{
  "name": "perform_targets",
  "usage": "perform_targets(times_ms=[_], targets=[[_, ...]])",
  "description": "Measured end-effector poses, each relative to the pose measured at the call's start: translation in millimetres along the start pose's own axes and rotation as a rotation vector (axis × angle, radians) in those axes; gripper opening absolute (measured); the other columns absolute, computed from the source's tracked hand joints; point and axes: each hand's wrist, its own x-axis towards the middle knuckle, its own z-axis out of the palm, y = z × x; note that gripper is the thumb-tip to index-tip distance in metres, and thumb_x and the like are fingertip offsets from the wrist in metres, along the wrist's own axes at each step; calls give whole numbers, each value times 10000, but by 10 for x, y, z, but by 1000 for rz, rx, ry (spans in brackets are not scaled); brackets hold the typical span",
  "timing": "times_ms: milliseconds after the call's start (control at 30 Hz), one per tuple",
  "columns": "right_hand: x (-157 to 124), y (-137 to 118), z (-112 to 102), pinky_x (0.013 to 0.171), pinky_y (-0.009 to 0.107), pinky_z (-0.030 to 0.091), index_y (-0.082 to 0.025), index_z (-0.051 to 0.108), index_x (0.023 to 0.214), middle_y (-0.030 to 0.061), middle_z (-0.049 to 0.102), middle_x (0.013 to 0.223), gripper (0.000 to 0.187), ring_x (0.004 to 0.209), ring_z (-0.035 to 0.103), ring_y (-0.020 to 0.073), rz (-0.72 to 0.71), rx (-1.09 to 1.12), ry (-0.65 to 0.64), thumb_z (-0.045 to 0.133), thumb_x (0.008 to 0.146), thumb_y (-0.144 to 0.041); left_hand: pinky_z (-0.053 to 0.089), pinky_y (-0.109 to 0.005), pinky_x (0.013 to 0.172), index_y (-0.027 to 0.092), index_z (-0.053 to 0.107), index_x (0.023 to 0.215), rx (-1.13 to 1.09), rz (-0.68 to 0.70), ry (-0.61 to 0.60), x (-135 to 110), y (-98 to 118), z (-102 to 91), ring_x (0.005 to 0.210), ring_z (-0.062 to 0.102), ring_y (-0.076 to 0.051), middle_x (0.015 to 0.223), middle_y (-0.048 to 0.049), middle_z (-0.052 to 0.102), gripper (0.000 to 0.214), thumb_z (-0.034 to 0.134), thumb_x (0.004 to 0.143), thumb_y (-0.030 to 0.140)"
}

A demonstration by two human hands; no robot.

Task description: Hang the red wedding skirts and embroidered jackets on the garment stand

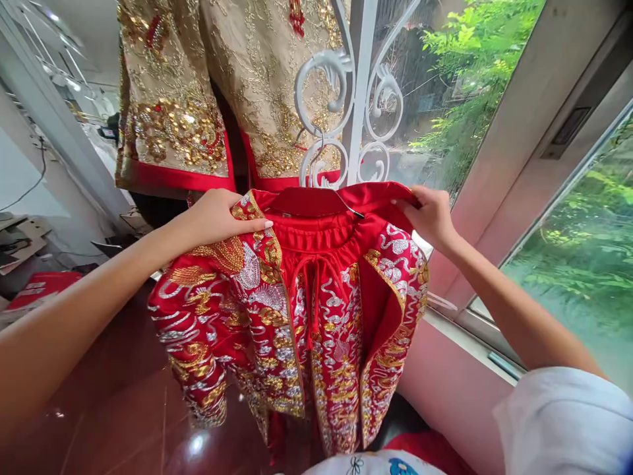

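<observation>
A red skirt (306,310) with gold and silver embroidery hangs from a hanger whose metal hook (316,155) is caught on a white scrolled rack (356,99). My left hand (220,214) grips the left side of the red waistband, fingers closed over the embroidered fabric. At the right end of the waistband my right hand (430,214) pinches the red cloth. Red drawstrings dangle in the middle of the skirt.
A beige jacket (217,86) with gold embroidery and red hems hangs behind the skirt. A window (583,251) with green foliage outside runs along the right, above a pink sill wall. Dark glossy floor (109,409) lies below; boxes sit at the left.
</observation>
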Motion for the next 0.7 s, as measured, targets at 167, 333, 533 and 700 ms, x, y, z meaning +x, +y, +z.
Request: perform_targets(times_ms=[167, 333, 533, 700], targets=[[-181, 118, 36, 505, 238, 345, -150, 639, 703, -14, 520, 535, 418, 540, 473, 116, 163, 30, -52, 575, 740, -562, 321, -234, 575, 134, 561, 682, -79, 15, 1, 34, -20, 139, 616, 451, -116, 621, -7, 581, 378, 587, 710, 510], [-185, 387, -83, 591, 262, 495, -159, 646, 772, 44, 667, 702, 480, 619, 596, 144, 508, 460, -523, 640, 681, -631, 322, -253, 605, 142, 579, 699, -68, 23, 11, 78, -38, 222, 629, 463, -131, 626, -4, 600, 382, 584, 704, 524], [-320, 707, -186, 834, 314, 513, -146, 667, 918, 91, 693, 975, 426, 867, 641, 181, 522, 633, -1048, 679, 703, -513, 315, -259, 607, 148, 554, 672, -28, -30, 12, 85, -47, 194, 651, 456, -144, 613, -5, 556, 381, 575, 705, 527], [-512, 648, -220, 872, 333, 472, -130, 668, 907, 63, 687, 917, 348, 870, 614, 182, 280, 432, -1171, 665, 703, -411, 287, -270, 609, 178, 580, 707, -37, -40, 46, 99, -103, 174, 620, 441, -145, 594, 12, 566, 380, 612, 670, 554]])
